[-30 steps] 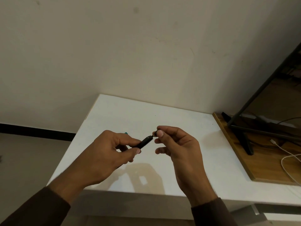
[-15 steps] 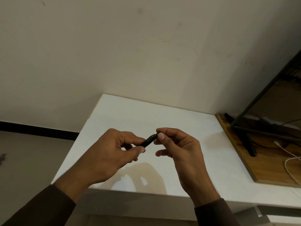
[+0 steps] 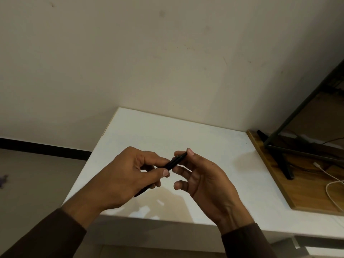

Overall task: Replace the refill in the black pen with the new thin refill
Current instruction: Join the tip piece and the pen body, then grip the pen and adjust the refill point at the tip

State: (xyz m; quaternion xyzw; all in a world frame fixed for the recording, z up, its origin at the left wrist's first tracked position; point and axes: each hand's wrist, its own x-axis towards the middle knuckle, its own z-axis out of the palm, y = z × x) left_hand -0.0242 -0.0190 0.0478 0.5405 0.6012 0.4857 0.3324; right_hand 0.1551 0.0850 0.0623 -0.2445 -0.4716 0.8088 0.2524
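Right hand (image 3: pixel 202 175) has opened beside black pen (image 3: pixel 176 162).

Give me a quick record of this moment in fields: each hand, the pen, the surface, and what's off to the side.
left hand: grips the black pen by its lower barrel
right hand: pinches the pen's far end between thumb and forefinger
pen: held in the air over the white table, tilted up to the right
new refill: not visible
side: wooden board with a white cable

The right hand (image 3: pixel 202 175) has loosened — its lower fingers now spread away from the black pen (image 3: pixel 176 162). Only thumb and forefinger keep their grip on the pen's far end, now more exposed.
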